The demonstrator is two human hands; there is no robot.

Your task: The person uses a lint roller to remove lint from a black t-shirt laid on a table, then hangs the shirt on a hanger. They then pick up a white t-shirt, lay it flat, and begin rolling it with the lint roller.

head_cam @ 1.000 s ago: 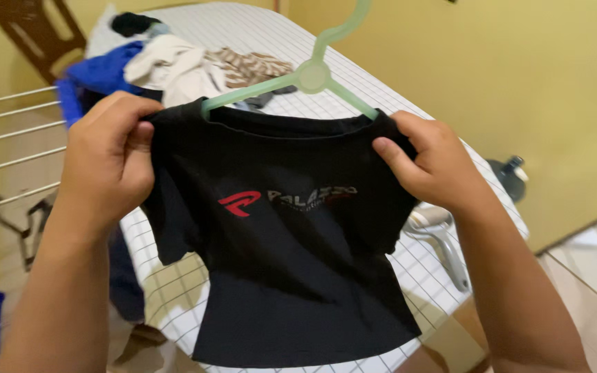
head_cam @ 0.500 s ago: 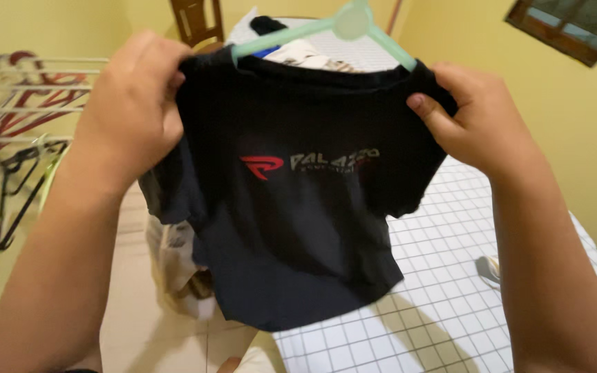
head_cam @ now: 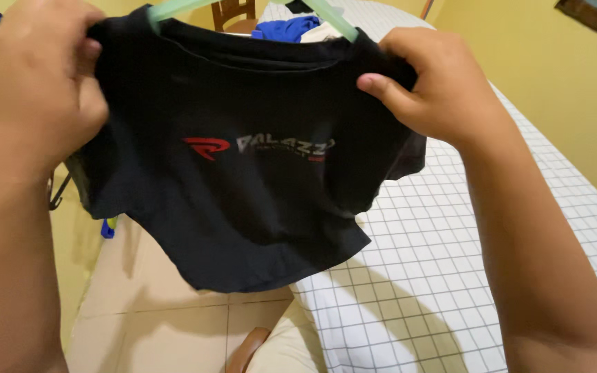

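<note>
The left hand (head_cam: pixel 32 90) was closest to the camera, its fingers clamped on the left shoulder of a black shirt (head_cam: pixel 243 173), the cloth bunched under the thumb. The right hand (head_cam: pixel 433 86) gripped the other shoulder, thumb pressed across the front of the fabric and the other fingers folded behind it. Between the two hands the shirt hung in the air, front toward the camera, with a red mark and pale lettering across the chest; its hem drooped lower on the right side and hung clear of the table's near edge. A pale green hanger (head_cam: pixel 333 19) sat inside the collar, its two arms poking out above the neckline, the hook cut off by the top of the frame. Below the shirt lay a tiled floor (head_cam: pixel 153 324), and to the right a table (head_cam: pixel 464 262) covered in white cloth with a dark grid. A blue plastic piece (head_cam: pixel 108 228) showed low on the floor behind the left sleeve. Farther back on the table, just above the collar, was a pile of clothes (head_cam: pixel 291 29), blue on top. Behind that stood a wooden chair (head_cam: pixel 233 12), and yellow walls (head_cam: pixel 554 76) closed the room.
</note>
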